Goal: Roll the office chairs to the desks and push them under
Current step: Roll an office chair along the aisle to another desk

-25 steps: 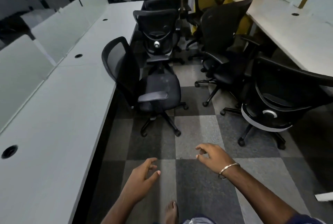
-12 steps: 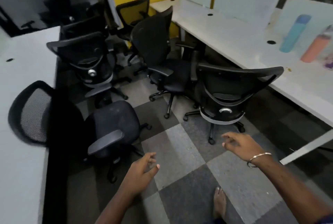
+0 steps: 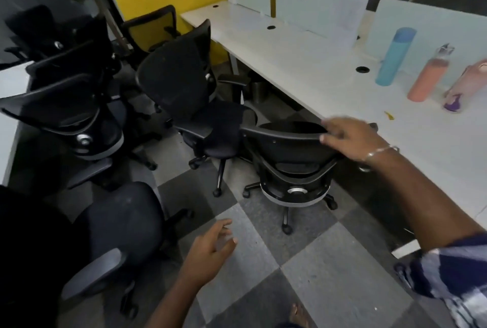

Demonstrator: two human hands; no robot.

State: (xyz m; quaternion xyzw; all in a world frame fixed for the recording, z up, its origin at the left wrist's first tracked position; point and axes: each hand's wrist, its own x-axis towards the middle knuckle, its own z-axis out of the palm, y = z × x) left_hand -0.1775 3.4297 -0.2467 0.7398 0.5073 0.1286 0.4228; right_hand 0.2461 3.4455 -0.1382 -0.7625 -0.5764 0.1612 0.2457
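The right hand [image 3: 353, 140] lies on the top rail of the nearest office chair [image 3: 292, 166], fingers curled over the rim and thumb under it: a grip placed high on the backrest, likely because that gives the best leverage to steer the castors. This chair stands just beside the white counter [image 3: 303, 64], its back toward the person and its seat facing the counter edge, so a forward push should send it under. The left hand [image 3: 210, 248] hangs over the checkered carpet with fingers loosely spread, holding nothing, apparently kept free for balance or a second grip. Other chairs crowd the aisle: a mesh-backed chair [image 3: 179, 90] further along the same counter and a dark chair [image 3: 118, 224] at the lower left. A blue bottle [image 3: 395, 56] and an orange bottle [image 3: 428, 77] stand on the counter, well clear of its edge
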